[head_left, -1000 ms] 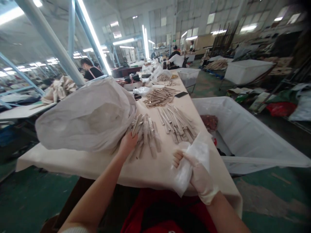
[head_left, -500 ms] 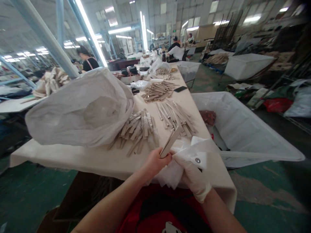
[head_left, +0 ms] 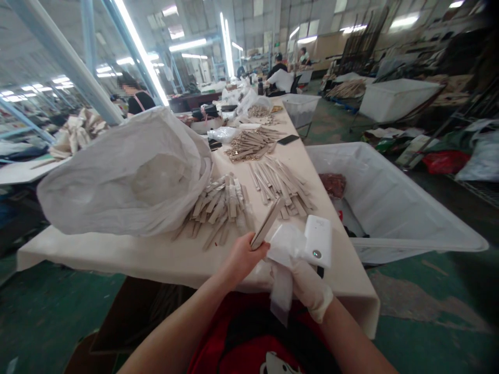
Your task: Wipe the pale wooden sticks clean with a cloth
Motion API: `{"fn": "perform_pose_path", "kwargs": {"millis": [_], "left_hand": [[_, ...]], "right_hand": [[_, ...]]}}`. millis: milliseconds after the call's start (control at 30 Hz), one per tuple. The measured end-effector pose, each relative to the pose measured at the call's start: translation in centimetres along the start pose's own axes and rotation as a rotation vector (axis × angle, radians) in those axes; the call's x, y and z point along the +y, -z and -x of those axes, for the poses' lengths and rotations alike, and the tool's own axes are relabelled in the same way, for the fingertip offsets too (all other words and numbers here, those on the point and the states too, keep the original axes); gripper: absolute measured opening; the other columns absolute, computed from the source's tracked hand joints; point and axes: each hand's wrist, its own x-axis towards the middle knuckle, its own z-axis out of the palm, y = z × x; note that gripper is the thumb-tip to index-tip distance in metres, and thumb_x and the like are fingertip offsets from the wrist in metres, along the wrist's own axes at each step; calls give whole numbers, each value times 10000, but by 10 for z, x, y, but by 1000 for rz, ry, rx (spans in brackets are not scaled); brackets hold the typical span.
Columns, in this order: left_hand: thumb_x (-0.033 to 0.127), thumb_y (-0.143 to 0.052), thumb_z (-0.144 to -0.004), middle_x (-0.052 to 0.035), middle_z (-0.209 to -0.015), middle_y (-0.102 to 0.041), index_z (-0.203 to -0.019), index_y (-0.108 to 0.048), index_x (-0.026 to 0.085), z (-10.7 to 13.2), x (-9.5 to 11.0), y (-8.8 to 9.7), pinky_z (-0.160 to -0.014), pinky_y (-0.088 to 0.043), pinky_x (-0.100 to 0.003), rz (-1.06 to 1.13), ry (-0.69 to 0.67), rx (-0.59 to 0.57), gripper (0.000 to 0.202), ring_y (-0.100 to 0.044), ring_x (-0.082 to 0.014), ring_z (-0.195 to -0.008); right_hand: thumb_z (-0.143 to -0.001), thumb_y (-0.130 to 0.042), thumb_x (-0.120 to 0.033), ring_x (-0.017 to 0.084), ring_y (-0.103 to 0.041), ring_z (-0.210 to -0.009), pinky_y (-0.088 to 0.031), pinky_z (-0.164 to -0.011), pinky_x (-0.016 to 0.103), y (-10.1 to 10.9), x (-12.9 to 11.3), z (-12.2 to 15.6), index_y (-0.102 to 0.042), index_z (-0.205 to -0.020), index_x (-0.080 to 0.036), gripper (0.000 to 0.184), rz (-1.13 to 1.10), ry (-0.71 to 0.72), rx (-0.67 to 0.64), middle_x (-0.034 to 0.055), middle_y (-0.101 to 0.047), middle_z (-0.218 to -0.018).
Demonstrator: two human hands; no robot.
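My left hand (head_left: pixel 244 257), bare, is closed around a few flat beige strips (head_left: pixel 268 223) that point up and away from me. My right hand (head_left: pixel 312 285) wears a whitish glove and pinches a translucent white sheet (head_left: pixel 282 293). Part of this sheet rises between the hands and part hangs below the table edge. Just beyond the glove lies a white rectangular device (head_left: pixel 318 236) with a small round display. Farther forward is a spread pile of beige strips (head_left: pixel 283 182). Left of it sits another pile of strips (head_left: pixel 218 205), partly wrapped in clear plastic.
A large white sack (head_left: pixel 128 176) covers the table's left part. Beyond the piles lie strips with metal pieces (head_left: pixel 251 144) and a dark phone (head_left: pixel 287 139). A white bin (head_left: pixel 413 218) stands against the right edge. Several people work in the background.
The sheet, which covered part of the white device and spread to its right, has been drawn toward me and hangs narrower. My left hand with the strips has shifted slightly left.
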Motion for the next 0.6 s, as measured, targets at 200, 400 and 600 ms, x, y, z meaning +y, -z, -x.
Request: {"fn": "perform_pose_path", "kwargs": {"millis": [200, 400, 600], "left_hand": [[220, -540, -625, 38, -567, -493, -678, -541, 145, 4, 9, 3, -464, -338, -190, 47, 39, -125, 92, -436, -86, -503], [145, -529, -613, 38, -511, -478, -667, -575, 133, 8, 12, 0, -439, -322, -175, 154, 124, -191, 72, -431, -78, -481], [110, -510, -598, 60, -493, -467, -722, -575, 132, 5, 3, -2, -408, -303, -161, 160, 196, -277, 142, -388, -50, -417]], "right_hand": [[-655, -695, -328, 109, -522, -465, -411, -443, 213, -7, -11, 3, -624, -713, -153, 197, -234, -142, 105, -10, -596, -543], [-616, -691, -303, 191, -621, -677, -489, -662, 295, -2, -18, -3, -639, -823, -148, 264, -271, -150, 112, 33, -673, -719], [-636, -658, -353, 221, -622, -780, -492, -728, 330, 6, -13, -6, -644, -832, -185, 258, -183, -26, 89, 33, -677, -777]]}}
